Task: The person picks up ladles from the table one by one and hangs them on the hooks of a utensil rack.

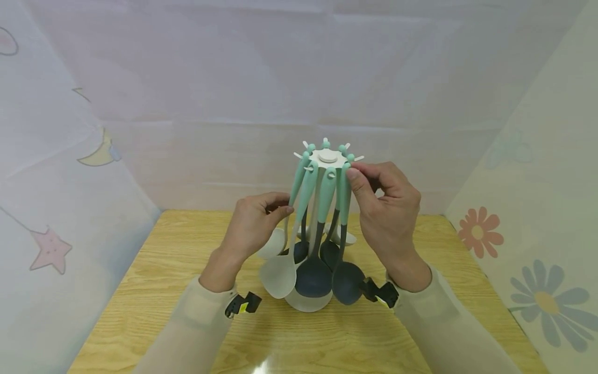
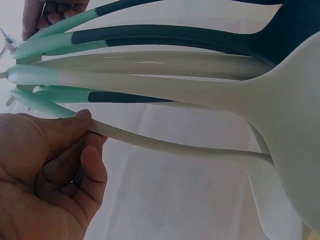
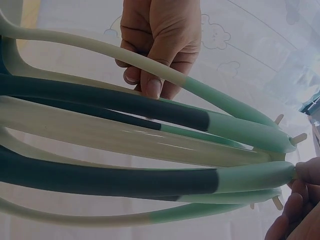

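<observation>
A white rotating-style utensil rack (image 1: 328,156) stands upright on the table, hung with several mint-handled utensils. My left hand (image 1: 256,221) pinches a cream spoon (image 2: 165,146) between thumb and fingers, where the mint grip meets the cream shaft. The spoon's upper end is at the rack's hooks. My right hand (image 1: 390,208) pinches the mint top of a dark ladle (image 1: 348,283), beside its hook at the rack's right front. Between the hands hang a cream broad-headed utensil (image 1: 279,277) and a dark round-headed one (image 1: 314,278). Utensils at the back are partly hidden.
The rack's round white base (image 1: 308,303) rests on a wood-grain table (image 1: 163,291). A pale cloth wall (image 1: 299,78) rises behind, with printed cloth walls at the left and right. Each wrist carries a small black camera mount (image 1: 243,305).
</observation>
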Tool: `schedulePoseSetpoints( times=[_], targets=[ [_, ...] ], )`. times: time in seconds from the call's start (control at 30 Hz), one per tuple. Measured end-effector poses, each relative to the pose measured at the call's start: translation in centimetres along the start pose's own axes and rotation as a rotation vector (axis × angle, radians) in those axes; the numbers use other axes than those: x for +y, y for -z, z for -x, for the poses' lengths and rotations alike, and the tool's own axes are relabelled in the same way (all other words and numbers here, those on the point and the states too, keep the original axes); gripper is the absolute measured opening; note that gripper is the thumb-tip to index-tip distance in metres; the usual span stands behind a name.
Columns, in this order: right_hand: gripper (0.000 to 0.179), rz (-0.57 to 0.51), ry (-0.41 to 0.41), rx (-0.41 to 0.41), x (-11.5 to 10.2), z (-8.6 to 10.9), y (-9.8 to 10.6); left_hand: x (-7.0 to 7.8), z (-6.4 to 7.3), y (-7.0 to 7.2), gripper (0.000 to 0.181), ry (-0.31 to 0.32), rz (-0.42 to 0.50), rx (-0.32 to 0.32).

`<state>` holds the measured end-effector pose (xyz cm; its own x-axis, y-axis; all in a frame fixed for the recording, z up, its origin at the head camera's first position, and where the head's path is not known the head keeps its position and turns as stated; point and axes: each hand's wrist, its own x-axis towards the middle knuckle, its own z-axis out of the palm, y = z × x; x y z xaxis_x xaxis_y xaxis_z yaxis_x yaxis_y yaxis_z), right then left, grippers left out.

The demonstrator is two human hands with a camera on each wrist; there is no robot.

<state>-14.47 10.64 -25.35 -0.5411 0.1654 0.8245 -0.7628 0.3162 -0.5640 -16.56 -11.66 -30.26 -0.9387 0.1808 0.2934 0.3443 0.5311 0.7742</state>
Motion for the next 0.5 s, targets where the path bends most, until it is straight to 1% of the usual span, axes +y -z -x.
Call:
schedulePoseSetpoints(
  times=[0.13,0.5],
  targets=[
    [0.007,-0.002,-0.002,-0.002,0.14,0.02,-0.03,-0.05,-0.04,0.05,0.024,-0.005,-0.008,-0.009],
    [0.006,0.003,-0.004,-0.01,0.26,-0.2,0.16,-0.14,0.0,-0.12,0.022,-0.017,-0.02,0.014]
  ],
)
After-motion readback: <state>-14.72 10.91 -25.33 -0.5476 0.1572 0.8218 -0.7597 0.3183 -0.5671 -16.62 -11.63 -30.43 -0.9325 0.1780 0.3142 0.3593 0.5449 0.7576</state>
